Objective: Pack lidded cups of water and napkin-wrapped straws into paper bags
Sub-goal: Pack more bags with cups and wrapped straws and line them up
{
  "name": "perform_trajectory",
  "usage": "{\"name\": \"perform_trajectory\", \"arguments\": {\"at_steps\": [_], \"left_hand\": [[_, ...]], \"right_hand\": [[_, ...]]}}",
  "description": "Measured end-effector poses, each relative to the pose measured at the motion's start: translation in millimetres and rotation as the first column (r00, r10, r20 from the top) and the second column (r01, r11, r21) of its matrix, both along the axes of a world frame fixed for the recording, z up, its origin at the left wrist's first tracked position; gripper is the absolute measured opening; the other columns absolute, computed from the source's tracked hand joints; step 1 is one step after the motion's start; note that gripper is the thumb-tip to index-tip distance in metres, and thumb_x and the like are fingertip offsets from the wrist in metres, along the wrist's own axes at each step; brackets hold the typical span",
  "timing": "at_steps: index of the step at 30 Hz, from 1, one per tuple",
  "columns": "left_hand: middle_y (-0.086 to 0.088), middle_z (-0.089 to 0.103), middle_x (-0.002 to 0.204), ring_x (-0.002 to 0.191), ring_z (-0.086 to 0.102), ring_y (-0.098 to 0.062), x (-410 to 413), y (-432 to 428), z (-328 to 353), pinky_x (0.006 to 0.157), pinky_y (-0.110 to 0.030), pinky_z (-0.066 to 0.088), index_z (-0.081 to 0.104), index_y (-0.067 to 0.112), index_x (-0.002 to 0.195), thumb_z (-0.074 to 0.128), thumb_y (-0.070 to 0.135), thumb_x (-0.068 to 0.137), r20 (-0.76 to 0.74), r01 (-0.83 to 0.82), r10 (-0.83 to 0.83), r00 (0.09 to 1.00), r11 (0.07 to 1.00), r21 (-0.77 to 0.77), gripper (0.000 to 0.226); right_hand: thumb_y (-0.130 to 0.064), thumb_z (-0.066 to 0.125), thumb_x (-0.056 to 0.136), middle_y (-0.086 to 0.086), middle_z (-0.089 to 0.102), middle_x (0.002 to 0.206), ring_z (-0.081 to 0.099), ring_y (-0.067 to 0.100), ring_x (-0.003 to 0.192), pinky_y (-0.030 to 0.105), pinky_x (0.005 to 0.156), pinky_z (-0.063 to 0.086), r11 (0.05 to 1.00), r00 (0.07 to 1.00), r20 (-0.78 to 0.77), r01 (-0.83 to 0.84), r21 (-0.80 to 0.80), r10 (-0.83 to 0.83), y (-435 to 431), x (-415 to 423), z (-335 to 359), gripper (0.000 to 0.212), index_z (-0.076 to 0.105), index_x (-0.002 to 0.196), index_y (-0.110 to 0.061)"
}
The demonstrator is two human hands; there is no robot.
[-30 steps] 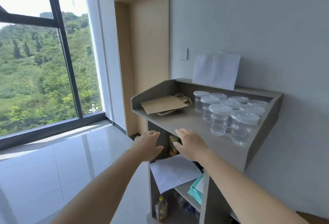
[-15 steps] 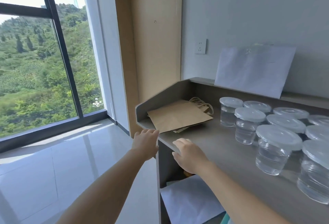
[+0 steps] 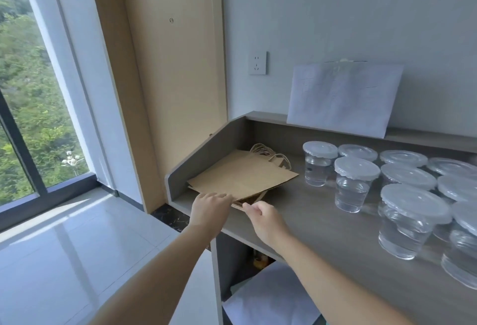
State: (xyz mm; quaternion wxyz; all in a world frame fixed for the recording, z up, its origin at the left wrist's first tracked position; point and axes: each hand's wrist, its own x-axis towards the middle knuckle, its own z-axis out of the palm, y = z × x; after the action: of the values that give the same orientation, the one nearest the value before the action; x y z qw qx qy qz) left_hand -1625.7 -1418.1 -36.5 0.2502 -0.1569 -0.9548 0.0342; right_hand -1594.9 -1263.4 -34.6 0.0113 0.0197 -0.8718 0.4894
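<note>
We log paper bags (image 3: 242,175), stacked flat at the desk's (image 3: 309,224) left end, long axis near-left to far-right, handles far: our left hand (image 3: 209,212) touches their near edge with outstretched fingers, right hand (image 3: 266,219) curls alongside, grasp untellable.

Both hands at near edge of paper bag stack (image 3: 242,177)
L hand (image 3: 209,210) palm down, fingers reaching fwd, tips touching stack's near edge; bare forearm stretched in from below-left of stack. R hand (image 3: 267,219) just right of L, not touching it, fingers loosely curled, thumb/index tips at stack's near corner; can't tell if pinching. R forearm bare, coming from below-right.
</note>
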Motion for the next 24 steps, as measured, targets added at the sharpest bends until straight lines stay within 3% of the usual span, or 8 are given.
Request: {"name": "perform_trajectory", "arguments": {"at_steps": [3,5,9,14,16,18,21,24], "left_hand": [[0.014,0.069,0.073,0.071,0.067,-0.014,5,-1,-4,0.064,-0.028,0.054,0.073,0.026,0.079,0.072,0.021,0.077,-0.249,0.291,-0.267,0.931,0.955,0.062,0.005],[0.015,0.072,0.086,0.086,0.070,-0.011,21,1,0,0.078,-0.033,0.055,0.076,0.027,0.088,0.047,0.034,0.094,-0.218,0.379,-0.352,0.910,0.920,0.096,0.030],[0.012,0.059,0.127,0.128,0.045,-0.007,41,-1,13,0.110,-0.026,0.022,0.063,0.025,0.124,0.032,0.080,0.077,0.119,0.293,-0.385,0.915,0.839,0.458,0.079],[0.005,0.037,0.150,0.138,0.034,-0.016,14,-1,24,0.112,-0.034,0.029,0.032,0.021,0.147,0.060,0.050,0.086,0.255,-0.067,-0.268,0.929,0.554,0.830,0.074],[0.002,0.050,0.138,0.128,0.045,-0.020,2,12,24,0.105,-0.034,0.035,0.045,0.018,0.138,0.067,0.046,0.083,0.358,-0.197,-0.306,0.882,0.449,0.871,0.066],[0.002,0.060,0.101,0.103,0.055,-0.021,3,27,18,0.091,-0.030,0.042,0.061,0.022,0.101,0.075,0.044,0.070,0.362,-0.266,-0.396,0.844,0.278,0.923,0.041],[-0.005,0.063,0.101,0.101,0.064,-0.024,13,44,4,0.093,-0.032,0.049,0.055,-0.006,0.122,0.079,0.025,0.075,0.339,-0.443,-0.608,0.718,-0.024,0.896,0.062],[-0.008,0.069,0.085,0.077,0.066,-0.017,34,57,-6,0.068,-0.022,0.050,0.060,-0.005,0.117,0.072,0.013,0.082,0.328,-0.551,-0.702,0.632,-0.110,0.827,0.041]], "right_hand": [[-0.037,0.056,0.092,0.010,0.062,0.095,0.062,0.019,0.079,0.033,0.071,0.056,0.753,0.966,0.251,0.213,-0.622,-0.065,-8,-16,18,0.040,0.051,0.111,-0.002],[-0.012,0.056,0.093,0.016,0.060,0.105,0.062,0.022,0.078,0.033,0.066,0.055,0.602,0.957,0.277,0.270,-0.752,-0.082,-7,-23,28,0.025,0.044,0.114,-0.005],[0.002,0.049,0.092,0.008,0.060,0.111,0.059,0.023,0.089,0.038,0.079,0.049,0.674,0.960,0.200,0.281,-0.683,-0.198,10,-24,33,0.021,0.048,0.099,-0.018],[-0.001,0.053,0.091,0.007,0.063,0.115,0.060,0.025,0.103,0.038,0.088,0.049,0.785,0.973,0.144,0.230,-0.575,-0.179,59,15,33,0.030,0.050,0.119,-0.012],[-0.001,0.054,0.091,0.006,0.064,0.115,0.060,0.023,0.106,0.039,0.095,0.046,0.837,0.979,0.151,0.196,-0.510,-0.138,78,37,32,0.031,0.051,0.119,-0.013],[-0.001,0.055,0.090,0.005,0.064,0.116,0.058,0.022,0.111,0.041,0.101,0.043,0.868,0.978,0.171,0.188,-0.459,-0.121,98,57,29,0.035,0.052,0.122,-0.014],[0.003,0.054,0.089,0.008,0.066,0.114,0.059,0.025,0.110,0.041,0.098,0.044,0.866,0.977,0.185,0.181,-0.467,-0.105,126,92,28,0.035,0.055,0.121,-0.011],[0.008,0.050,0.089,0.008,0.069,0.100,0.066,0.021,0.091,0.034,0.082,0.050,0.870,0.977,0.211,0.137,-0.474,-0.039,146,136,31,0.029,0.060,0.108,-0.010]]}}
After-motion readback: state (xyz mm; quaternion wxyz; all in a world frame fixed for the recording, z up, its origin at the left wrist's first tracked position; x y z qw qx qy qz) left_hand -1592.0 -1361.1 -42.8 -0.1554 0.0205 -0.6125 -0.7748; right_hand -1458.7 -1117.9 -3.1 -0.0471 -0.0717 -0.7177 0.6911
